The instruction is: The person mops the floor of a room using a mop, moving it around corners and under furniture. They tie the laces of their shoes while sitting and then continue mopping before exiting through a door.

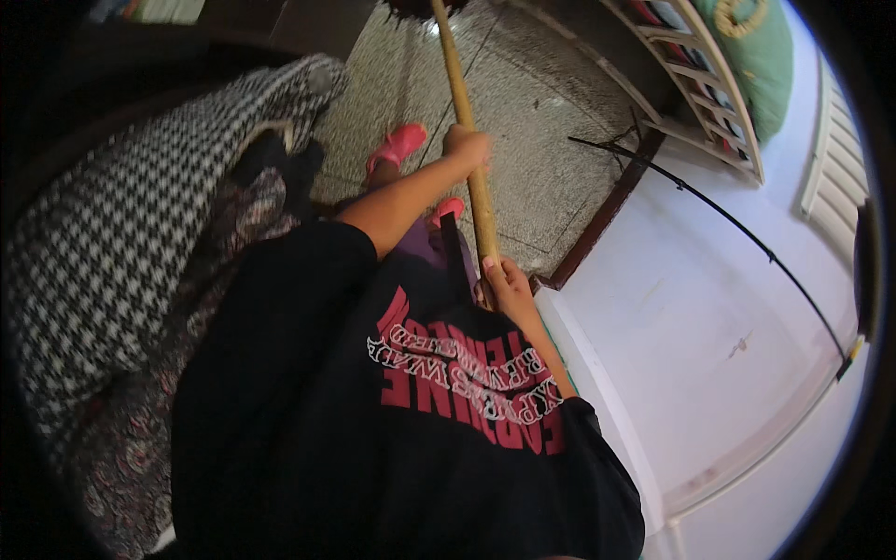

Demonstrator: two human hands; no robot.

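Observation:
A long wooden pole (458, 84) slants down from the top of the view towards my waist. At its far end is a dark shaggy head (413, 8), cut off by the frame edge; whether it is a mop or a broom, I cannot tell. My left hand (467, 149) is wrapped around the middle of the pole. Lower down, near my body, my right hand (509, 285) grips the same pole with the thumb along it. Below is a speckled terrazzo floor (539, 168), where I stand in pink shoes (397, 145).
At left lies a black-and-white houndstooth cloth (133, 252) beside a dark patterned fabric (126, 448). A white wall (672, 280) with a brown skirting (605, 217) rises at right. A black cable (728, 217) crosses in front of it. A slatted frame (700, 77) and green cushion (756, 77) are top right.

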